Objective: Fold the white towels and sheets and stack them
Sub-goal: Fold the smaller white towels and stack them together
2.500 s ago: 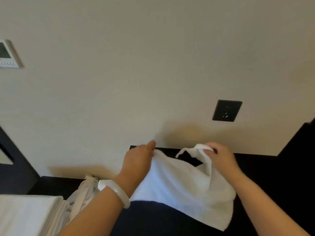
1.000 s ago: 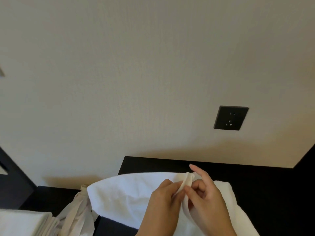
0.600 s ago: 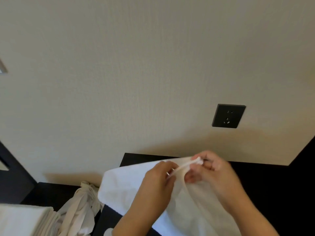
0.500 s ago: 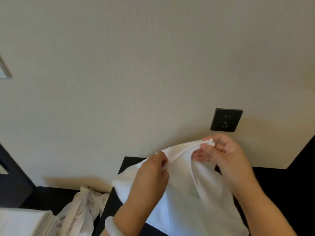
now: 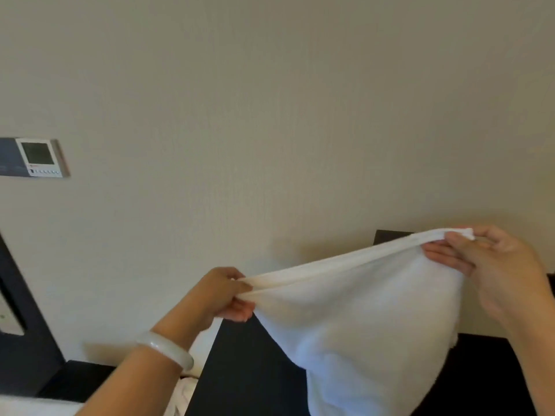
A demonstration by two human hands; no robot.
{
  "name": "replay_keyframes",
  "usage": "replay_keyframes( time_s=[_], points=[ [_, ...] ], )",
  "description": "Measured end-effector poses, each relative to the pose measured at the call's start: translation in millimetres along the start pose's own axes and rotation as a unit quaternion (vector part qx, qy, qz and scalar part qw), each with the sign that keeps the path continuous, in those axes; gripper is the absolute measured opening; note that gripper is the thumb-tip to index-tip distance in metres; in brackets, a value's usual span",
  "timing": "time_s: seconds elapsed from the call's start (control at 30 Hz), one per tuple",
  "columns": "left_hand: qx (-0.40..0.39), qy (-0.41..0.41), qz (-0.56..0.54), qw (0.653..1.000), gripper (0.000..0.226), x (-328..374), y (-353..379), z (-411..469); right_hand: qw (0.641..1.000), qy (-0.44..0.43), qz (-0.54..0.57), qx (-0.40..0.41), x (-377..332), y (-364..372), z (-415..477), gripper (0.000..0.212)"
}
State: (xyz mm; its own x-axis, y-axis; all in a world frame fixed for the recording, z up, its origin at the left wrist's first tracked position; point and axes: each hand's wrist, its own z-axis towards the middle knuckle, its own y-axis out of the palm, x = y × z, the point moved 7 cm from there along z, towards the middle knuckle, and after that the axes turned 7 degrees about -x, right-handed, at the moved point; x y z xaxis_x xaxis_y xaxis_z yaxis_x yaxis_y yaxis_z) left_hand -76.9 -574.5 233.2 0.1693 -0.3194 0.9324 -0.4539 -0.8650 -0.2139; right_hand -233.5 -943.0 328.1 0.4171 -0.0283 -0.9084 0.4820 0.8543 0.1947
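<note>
The towel (image 5: 360,319) hangs in the air above the dark table (image 5: 246,370), pulled taut between both hands. The left hand (image 5: 228,295) pinches one end of its top edge and the right hand (image 5: 495,265) pinches the other. It looks doubled once; further folds and stacking remain. More white linen (image 5: 30,408) lies beyond the table's left edge; whether it is folded I cannot tell.

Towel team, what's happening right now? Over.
Left hand, right hand: both pinching top edge of white towel. Towel stretched between hands, hanging. Nothing in the way.
</note>
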Motion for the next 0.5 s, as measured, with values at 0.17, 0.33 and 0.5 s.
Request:
replay_keyframes(
  time_s=[0.17, 0.33, 0.5],
  points=[
    [-0.005, 0.086, -0.164, 0.983, 0.015, 111.9, -29.0, -11.4, 0.998, 0.038, 0.024, -0.038, -32.2, -7.9, 13.0, 0.015],
    [0.086, 0.218, -0.019, 0.972, 0.004, 220.8, -66.1, -43.8, 0.998, 0.021, -0.048, -0.029, -71.1, -8.5, 25.0, 0.012],
    [0.082, 0.162, 0.186, 0.966, 0.006, 230.1, -71.3, -57.6, 0.99, 0.019, -0.137, -0.037, -81.2, -3.1, 21.2, 0.012]
  ],
)
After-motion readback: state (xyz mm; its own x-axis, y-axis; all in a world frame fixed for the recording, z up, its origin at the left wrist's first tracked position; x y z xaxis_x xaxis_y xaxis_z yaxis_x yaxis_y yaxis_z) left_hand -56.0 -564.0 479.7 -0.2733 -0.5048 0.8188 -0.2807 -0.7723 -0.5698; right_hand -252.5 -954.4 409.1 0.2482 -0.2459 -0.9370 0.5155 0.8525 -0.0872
